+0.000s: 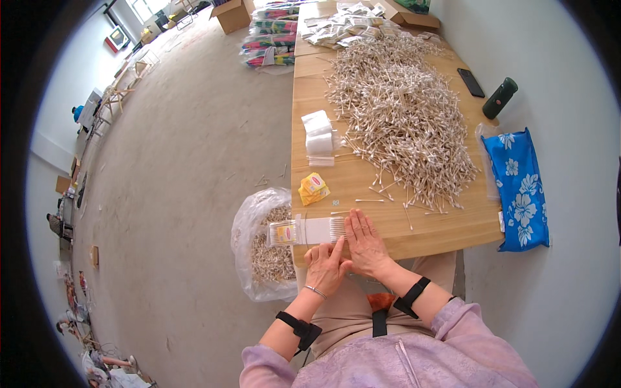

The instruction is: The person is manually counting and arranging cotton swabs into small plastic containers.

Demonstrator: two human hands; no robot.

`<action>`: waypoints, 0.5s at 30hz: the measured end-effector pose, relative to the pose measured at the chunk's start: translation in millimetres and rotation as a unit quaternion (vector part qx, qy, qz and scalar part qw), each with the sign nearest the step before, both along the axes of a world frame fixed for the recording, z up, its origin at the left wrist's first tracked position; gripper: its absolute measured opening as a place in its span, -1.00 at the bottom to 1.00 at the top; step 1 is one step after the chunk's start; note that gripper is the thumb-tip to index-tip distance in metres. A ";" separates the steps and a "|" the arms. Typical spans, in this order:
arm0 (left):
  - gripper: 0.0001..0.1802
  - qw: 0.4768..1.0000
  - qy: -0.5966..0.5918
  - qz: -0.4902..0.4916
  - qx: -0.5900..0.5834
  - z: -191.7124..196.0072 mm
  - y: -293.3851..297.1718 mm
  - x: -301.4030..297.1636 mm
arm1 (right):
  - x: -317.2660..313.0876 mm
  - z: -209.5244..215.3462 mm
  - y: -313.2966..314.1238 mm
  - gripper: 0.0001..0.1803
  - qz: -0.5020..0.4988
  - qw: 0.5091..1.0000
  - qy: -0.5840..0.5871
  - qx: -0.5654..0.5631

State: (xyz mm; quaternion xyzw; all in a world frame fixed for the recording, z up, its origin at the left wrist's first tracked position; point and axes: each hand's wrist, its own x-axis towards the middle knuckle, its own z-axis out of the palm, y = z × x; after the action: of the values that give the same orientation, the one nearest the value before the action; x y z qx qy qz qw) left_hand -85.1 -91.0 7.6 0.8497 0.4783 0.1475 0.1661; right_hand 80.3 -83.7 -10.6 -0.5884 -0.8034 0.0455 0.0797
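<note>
A row of cotton swabs [337, 227] is laid on a white strip [317, 231] at the table [446, 229]'s near left corner. A swab packet [283, 233] is set at the strip's left end, part overhung past the left edge, above a clear bag [240, 246]. Bare wood is left at near right; the far middle is taken up by a swab heap [414, 123]. The right hand [367, 246] is held flat, fingers straight, beside the row's right end. The left hand [326, 266] is half curled, index stretched to the row; contact seems likely. Whether anything is gripped there cannot be told: the palm is hidden.
</note>
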 end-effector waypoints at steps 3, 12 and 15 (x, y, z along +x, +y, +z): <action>-0.32 1.000 -0.008 -0.007 0.012 -1.9 1.3 -0.3 | -0.2 -1.7 -0.3 0.06 -0.002 0.999 0.032 0.008; -0.25 1.000 0.019 0.002 -0.014 -1.6 5.9 4.5 | 0.9 1.1 0.4 0.06 -0.001 0.999 0.030 -0.011; -0.25 1.000 0.021 -0.002 -0.003 -2.2 5.7 3.9 | 0.3 -0.8 0.2 0.05 -0.004 1.000 -0.009 0.007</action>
State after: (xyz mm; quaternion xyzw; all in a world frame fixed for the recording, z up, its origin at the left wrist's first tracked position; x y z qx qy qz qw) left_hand -81.3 -85.3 5.4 0.8529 0.4806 0.1277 0.1590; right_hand 80.6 -83.5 -11.4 -0.5916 -0.8019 0.0345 0.0763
